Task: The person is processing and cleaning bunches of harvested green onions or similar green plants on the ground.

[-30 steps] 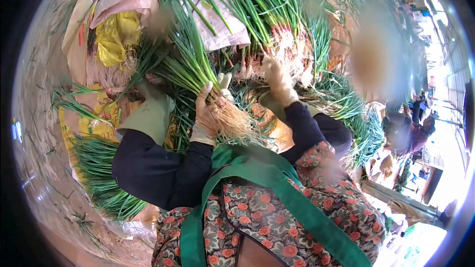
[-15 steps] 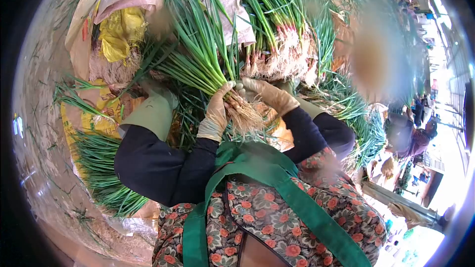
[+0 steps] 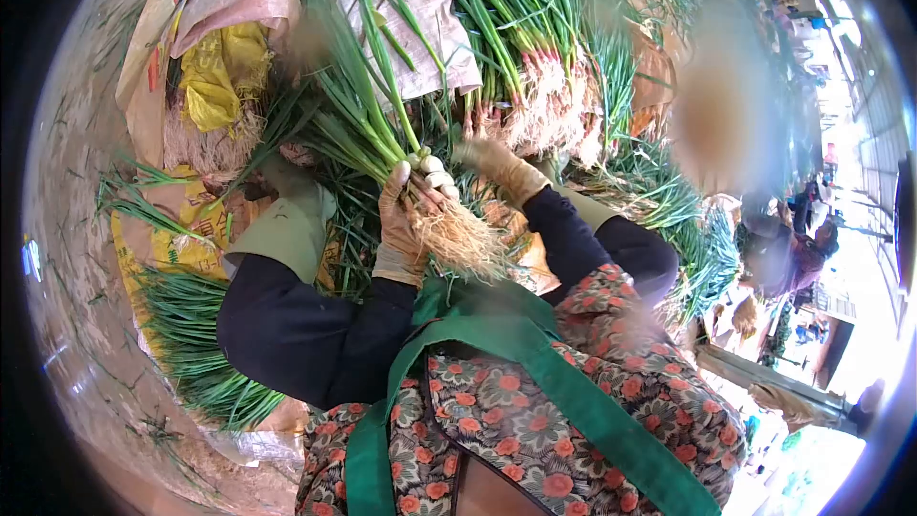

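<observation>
My left hand (image 3: 403, 225), in a pale work glove, is wrapped round a bunch of green onions (image 3: 371, 119) just above the roots. Its fingertips curl over the pale stems, and the tangled roots (image 3: 463, 234) hang toward my lap. The long green leaves point up and away to the left. My gloved right hand (image 3: 506, 170) is to the right of this bunch, apart from it. Its fingers are smeared by motion, so their grip does not show. Just beyond it lies a large pile of green onions (image 3: 554, 86) with reddish stems and pale roots.
A pinkish cloth sack (image 3: 420, 24) covers part of the pile. At left are a yellow bag (image 3: 224, 67) and a yellow printed sack (image 3: 196, 220). More green onions (image 3: 205, 344) lie near my left knee. Loose greens (image 3: 650, 196) lie at right, with a person (image 3: 798, 253) farther off.
My right hand has drawn away from the bunch in my left hand. My left hand has shifted slightly left, and its curled fingers now show round the stems.
</observation>
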{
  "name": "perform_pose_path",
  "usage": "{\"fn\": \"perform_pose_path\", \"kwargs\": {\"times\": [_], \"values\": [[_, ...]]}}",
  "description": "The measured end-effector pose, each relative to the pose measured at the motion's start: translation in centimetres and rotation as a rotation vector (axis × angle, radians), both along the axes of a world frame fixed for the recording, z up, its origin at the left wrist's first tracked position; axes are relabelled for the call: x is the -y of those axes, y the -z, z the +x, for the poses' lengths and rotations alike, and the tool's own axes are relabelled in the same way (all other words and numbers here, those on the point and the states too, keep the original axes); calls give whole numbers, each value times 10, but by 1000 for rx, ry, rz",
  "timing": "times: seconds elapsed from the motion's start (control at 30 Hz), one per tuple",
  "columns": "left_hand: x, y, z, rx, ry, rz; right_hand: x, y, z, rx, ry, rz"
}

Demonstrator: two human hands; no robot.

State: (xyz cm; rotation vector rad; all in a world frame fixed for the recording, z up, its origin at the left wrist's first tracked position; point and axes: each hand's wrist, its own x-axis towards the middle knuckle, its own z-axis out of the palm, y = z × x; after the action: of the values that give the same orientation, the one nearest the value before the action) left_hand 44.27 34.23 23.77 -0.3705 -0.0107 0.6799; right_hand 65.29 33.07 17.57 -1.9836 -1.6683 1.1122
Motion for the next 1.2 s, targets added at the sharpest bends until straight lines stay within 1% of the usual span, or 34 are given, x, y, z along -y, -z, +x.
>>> {"fn": "perform_pose_path", "kwargs": {"times": [0.03,0.07,0.1,0.13,0.2,0.23,0.27,0.3,0.33,0.37,0.4,0.43,0.47,0.5,0.53,0.57,0.6,0.63,0.67,0.7,0.73,0.77,0.8,0.83,0.87,0.9,0.93,0.97,1.03,1.07,1.17,1.2], "values": [[-1,6,-1,-55,-14,42,14,15,11,-46,-139,31],[-2,1,-1,-36,13,-8,16,-21,8,-201,5,-68],[-2,-4,-2,-17,41,-57,10,-14,27,-272,228,81],[-1,0,-1,-132,50,-18,-6,-2,51,-342,451,231],[3,16,0,-364,73,64,-20,6,69,-314,691,431],[3,21,1,-333,93,53,-19,9,74,-215,707,480],[3,26,2,-301,111,42,-18,-13,78,342,530,27],[2,31,4,-269,125,31,-23,8,83,522,412,-11],[2,36,5,-338,114,49,-24,10,83,483,378,-24],[1,24,7,-440,103,27,-23,-12,58,442,336,-42],[2,2,13,-543,92,-2,-13,-11,39,478,288,237],[2,-8,14,-649,89,-31,-2,-32,13,516,217,155],[2,41,6,-555,222,117,17,-49,-9,405,132,245],[1,24,7,-667,181,213,29,-66,-28,377,-66,94],[1,14,6,-661,187,210,43,-63,-40,53,-70,73],[1,8,7,-653,189,210,52,-50,-36,-29,-212,82],[4,7,11,-677,161,131,57,-46,-36,-123,-350,85],[8,4,15,-701,129,54,53,-44,-25,-160,-630,239],[8,3,16,-724,94,-21,52,-41,-6,-300,-500,5],[8,4,13,-718,108,5,50,-38,6,-433,-362,-226],[9,7,11,-712,124,31,50,-27,3,-699,-79,-340],[10,12,9,-703,144,57,47,-20,-3,-964,233,-400],[11,19,9,-681,166,116,35,-26,-16,-1072,320,-470],[13,19,11,-690,172,122,20,-41,-30,-1181,409,-539],[15,18,11,-702,175,126,5,-82,-51,-1071,480,-502],[16,18,10,-717,178,128,-7,-112,-70,-963,548,-467],[16,19,8,-725,178,134,-15,-69,-67,-984,641,-291],[16,19,6,-734,176,138,-28,-60,-72,-1016,721,-221],[15,17,5,-743,173,151,-20,-51,-70,-1011,807,-162],[16,11,11,-805,128,96,-11,-63,-65,-1105,771,-257],[15,17,16,-775,70,156,-5,-49,-70,-1355,1130,-201],[14,7,15,-717,44,115,-5,-40,-64,-1666,1113,-222]]}}
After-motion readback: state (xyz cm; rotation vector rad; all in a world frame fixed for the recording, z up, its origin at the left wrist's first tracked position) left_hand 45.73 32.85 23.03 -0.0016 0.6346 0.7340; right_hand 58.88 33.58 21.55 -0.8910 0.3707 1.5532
